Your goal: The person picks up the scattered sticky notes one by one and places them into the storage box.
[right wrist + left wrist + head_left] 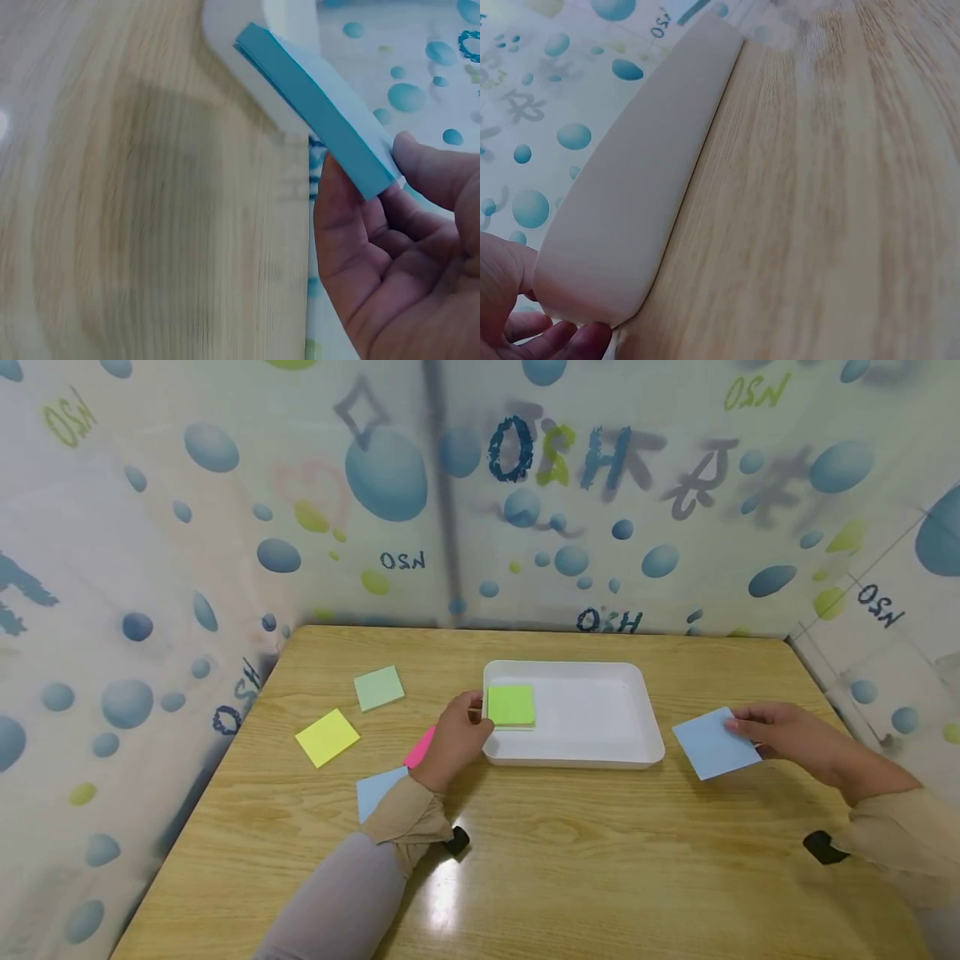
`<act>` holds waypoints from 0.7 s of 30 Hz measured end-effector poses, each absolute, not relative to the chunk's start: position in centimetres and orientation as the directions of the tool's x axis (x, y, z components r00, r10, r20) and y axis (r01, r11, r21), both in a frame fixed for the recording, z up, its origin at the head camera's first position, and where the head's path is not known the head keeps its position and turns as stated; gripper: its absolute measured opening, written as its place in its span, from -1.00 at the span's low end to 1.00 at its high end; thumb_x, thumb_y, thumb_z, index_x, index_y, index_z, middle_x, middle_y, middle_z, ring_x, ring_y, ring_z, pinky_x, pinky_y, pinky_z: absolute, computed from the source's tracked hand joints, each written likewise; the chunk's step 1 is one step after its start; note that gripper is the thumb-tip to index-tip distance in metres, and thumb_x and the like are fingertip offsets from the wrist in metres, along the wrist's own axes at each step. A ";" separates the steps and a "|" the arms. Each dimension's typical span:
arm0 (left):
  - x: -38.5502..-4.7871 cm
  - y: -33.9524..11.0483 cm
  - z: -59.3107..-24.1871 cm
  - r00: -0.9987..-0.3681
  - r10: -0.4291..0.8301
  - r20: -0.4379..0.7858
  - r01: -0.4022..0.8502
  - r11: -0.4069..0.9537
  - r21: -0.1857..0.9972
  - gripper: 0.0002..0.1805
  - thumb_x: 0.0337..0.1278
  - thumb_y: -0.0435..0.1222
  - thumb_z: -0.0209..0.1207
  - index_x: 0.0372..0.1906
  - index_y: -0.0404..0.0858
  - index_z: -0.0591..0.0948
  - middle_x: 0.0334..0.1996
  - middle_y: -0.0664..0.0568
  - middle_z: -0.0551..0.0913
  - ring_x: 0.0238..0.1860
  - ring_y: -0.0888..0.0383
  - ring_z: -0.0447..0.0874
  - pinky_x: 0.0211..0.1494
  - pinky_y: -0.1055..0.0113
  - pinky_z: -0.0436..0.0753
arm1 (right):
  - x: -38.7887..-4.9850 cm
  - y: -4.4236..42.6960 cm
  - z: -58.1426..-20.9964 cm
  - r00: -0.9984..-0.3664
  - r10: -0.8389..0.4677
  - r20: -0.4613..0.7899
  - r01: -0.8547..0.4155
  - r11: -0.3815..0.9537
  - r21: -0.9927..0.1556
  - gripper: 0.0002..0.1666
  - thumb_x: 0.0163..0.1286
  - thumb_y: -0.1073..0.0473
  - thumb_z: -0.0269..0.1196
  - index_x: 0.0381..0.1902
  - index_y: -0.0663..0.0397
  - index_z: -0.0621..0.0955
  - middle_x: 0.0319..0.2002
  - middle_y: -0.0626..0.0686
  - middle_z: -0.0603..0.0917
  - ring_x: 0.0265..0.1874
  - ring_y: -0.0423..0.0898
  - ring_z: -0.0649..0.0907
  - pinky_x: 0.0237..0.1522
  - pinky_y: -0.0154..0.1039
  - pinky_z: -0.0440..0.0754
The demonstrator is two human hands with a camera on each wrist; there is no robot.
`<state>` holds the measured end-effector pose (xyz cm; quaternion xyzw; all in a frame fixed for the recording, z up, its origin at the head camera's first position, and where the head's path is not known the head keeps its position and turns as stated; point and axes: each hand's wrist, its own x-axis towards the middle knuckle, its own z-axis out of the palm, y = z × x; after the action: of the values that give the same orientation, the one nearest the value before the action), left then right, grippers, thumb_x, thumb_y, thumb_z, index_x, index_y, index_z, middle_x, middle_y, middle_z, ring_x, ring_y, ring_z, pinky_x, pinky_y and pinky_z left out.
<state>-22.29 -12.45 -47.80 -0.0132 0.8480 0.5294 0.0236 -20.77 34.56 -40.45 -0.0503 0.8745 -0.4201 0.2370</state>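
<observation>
My right hand (787, 735) pinches a light blue sticky note pad (716, 743) by its edge, to the right of the white tray (600, 758). The right wrist view shows the pad (322, 105) held above the table, a thick stack between thumb and fingers. With my left hand (453, 739) I grip the left end of the tray; in the left wrist view thumb and fingertips lie about the tray's end wall (622, 202). A lime green sticky note pad (512, 706) lies inside the tray at its left side.
Left of the tray lie a pale green pad (378, 687), a yellow pad (327, 737), a pink pad (420, 747) and another blue pad (377, 792), the last two partly behind my left hand and arm. The wooden table (585, 860) meets a patterned wall covering (480, 527).
</observation>
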 end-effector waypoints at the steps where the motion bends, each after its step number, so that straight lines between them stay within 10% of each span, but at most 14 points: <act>1: -22.3 -12.5 -47.8 -0.999 0.001 -0.054 -0.048 0.439 0.897 -0.43 0.26 -0.40 0.11 0.40 -0.32 0.49 0.16 -0.11 0.62 0.15 -0.03 0.61 0.14 0.13 0.66 | -20.9 34.3 -40.4 -0.883 -0.288 -0.371 0.121 0.624 -0.772 -0.40 0.68 0.02 0.04 0.32 0.50 0.40 -0.12 -0.10 0.68 -0.20 -0.23 0.70 -0.14 -0.26 0.71; 21: -22.3 -12.6 -47.9 -0.999 0.011 -0.051 -0.041 0.449 0.893 -0.41 0.27 -0.38 0.12 0.42 -0.32 0.47 0.19 -0.11 0.61 0.17 -0.02 0.61 0.17 0.12 0.67 | -24.9 27.3 -40.1 -0.853 -0.334 -0.400 0.245 0.421 -0.873 -0.25 0.67 0.05 0.07 0.53 0.49 0.17 -0.05 -0.24 0.65 -0.10 -0.34 0.71 0.01 -0.38 0.71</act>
<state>-22.32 -12.56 -47.95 -0.0086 0.8509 0.5248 0.0246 -24.91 27.25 -40.08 -0.0279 0.7988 -0.5373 0.2693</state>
